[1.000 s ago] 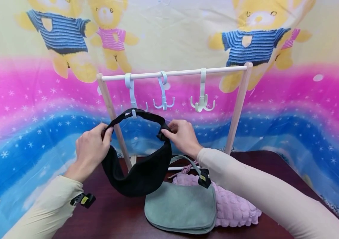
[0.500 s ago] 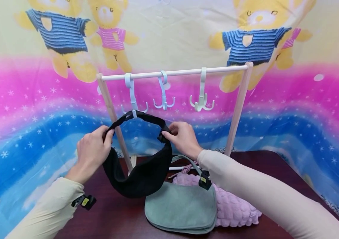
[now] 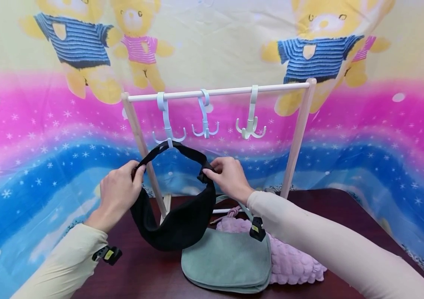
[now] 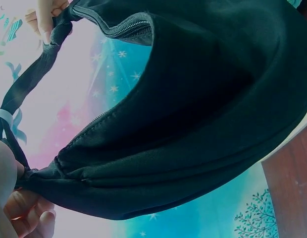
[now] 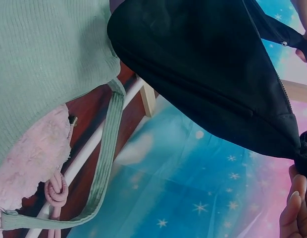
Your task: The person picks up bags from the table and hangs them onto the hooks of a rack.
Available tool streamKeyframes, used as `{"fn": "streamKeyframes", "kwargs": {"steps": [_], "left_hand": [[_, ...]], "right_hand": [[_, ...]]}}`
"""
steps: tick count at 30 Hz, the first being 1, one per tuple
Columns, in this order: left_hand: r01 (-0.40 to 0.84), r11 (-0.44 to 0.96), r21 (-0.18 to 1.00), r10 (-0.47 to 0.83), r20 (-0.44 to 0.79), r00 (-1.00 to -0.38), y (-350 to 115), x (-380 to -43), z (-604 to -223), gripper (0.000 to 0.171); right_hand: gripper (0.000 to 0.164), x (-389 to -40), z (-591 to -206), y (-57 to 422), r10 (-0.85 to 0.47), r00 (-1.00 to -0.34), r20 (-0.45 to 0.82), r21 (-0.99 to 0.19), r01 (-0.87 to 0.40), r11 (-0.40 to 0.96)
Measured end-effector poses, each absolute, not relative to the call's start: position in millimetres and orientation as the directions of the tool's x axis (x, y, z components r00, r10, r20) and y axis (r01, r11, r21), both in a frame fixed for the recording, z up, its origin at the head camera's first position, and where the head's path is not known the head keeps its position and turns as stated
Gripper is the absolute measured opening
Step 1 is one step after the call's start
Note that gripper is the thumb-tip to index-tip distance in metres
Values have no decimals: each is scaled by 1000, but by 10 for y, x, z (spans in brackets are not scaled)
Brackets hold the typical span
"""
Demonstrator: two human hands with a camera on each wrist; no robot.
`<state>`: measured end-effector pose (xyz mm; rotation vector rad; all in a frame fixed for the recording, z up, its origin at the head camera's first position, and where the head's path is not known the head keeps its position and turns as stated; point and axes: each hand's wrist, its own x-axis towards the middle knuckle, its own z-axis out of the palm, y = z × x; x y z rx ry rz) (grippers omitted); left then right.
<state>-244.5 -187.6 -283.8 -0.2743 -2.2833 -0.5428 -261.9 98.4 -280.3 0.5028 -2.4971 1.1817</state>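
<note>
A black shoulder bag [image 3: 174,226] with a zipped top hangs between my two hands, its strap looped up over a prong of the left pale-blue hook [image 3: 167,124]. My left hand [image 3: 120,187] pinches the strap's left side near the bag's end. On the opposite side my right hand [image 3: 230,176] pinches the strap at its knotted part. In the left wrist view the black bag [image 4: 193,109] fills most of the frame, with its strap running through the white prong. The lower part of the bag hangs in front of a green bag's edge.
A wooden rack [image 3: 297,137] carries another blue hook [image 3: 205,120] and a pale green hook [image 3: 250,120] to the right. A green corduroy bag [image 3: 226,261] and a pink puffy bag [image 3: 294,257] lie on the dark red table [image 3: 340,211]. Behind hangs a bear-print cloth.
Both hands and the black bag have lowered slightly and shifted a little right. The strap now sits down on the hook's front prong. The pale green hook has turned slightly.
</note>
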Motion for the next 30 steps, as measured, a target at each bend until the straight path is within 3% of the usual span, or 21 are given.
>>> {"fn": "streamKeyframes", "kwargs": {"steps": [30], "left_hand": [[351, 887, 300, 38, 711, -702, -1851, -2472, -2912, 23]], "right_hand": [[21, -2631, -2883, 977, -186, -892, 411, -669, -434, 603]]}}
